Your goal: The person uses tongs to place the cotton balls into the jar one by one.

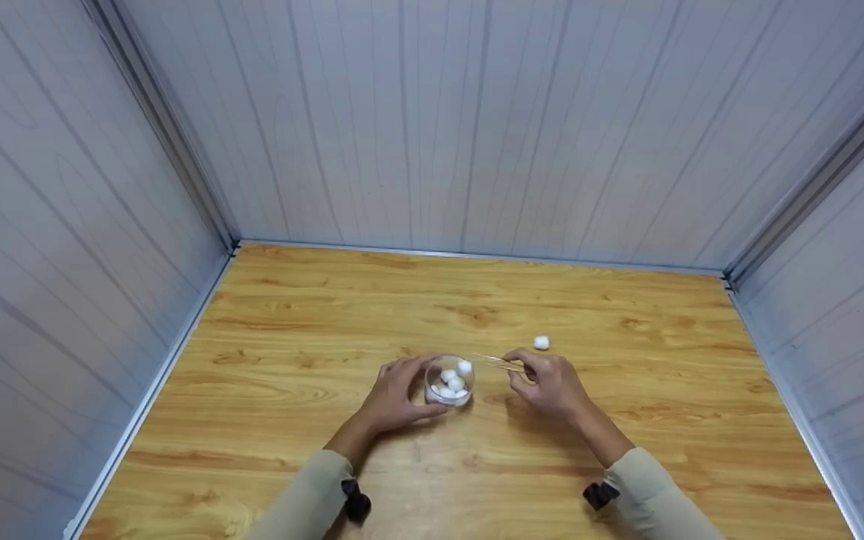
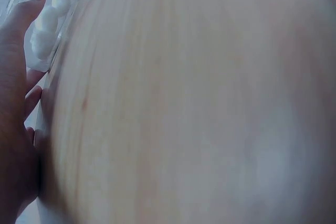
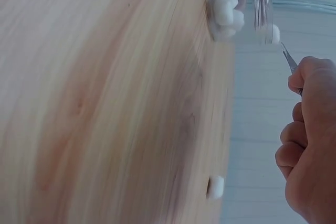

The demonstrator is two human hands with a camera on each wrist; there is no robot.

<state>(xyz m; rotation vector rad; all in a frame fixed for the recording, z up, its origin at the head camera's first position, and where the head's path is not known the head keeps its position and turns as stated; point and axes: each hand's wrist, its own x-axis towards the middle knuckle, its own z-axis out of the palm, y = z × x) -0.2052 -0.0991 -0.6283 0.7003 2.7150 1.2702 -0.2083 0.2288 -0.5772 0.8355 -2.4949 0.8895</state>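
My left hand grips a clear jar that stands on the table, thumb on the near side and fingers round the far side. Several white cotton balls lie inside it. One more cotton ball sits at the jar's rim, on the right. To the right of the jar, my right hand pinches metal tweezers between thumb and fingers. Their tips point at the cotton ball on the rim, with a small gap showing in the right wrist view. In the left wrist view the jar shows only partly, at the upper left.
A single cotton ball lies on the wooden table, just beyond my right hand. Pale panel walls close the table in at the back, left and right. A dark camera strap is on each sleeve.
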